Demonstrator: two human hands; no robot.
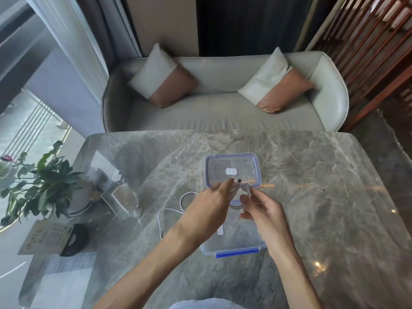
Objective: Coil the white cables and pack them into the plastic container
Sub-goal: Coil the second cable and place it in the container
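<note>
Both of your hands are working just above the open clear plastic container with the blue latch [234,244], and that placement looks deliberate: a finished coil could drop straight in. Your left hand [209,204] is pinching the thin white cable [182,197] near its dark-tipped plug end [239,180], fingers narrowed around it. Your right hand [263,210] is closing its fingertips on the small loops already formed between the two hands, probably so they cannot spring apart while more cable is fed in. The loops are blurred, so you cannot count them.

The uncoiled remainder of the cable is trailing off to the left, curving over the grey marble-patterned table [312,197] beside the container, slack and free of snags, which should let it feed easily.

The clear blue-rimmed lid [231,168] is lying flat just beyond the container, close enough to grab but out of the way of your hands. A small white piece [220,230] is showing inside the container; whether it is a label or another cable part is unclear.

Judging by the loose tail, the coiling is partly done and packing has not yet happened.
</note>
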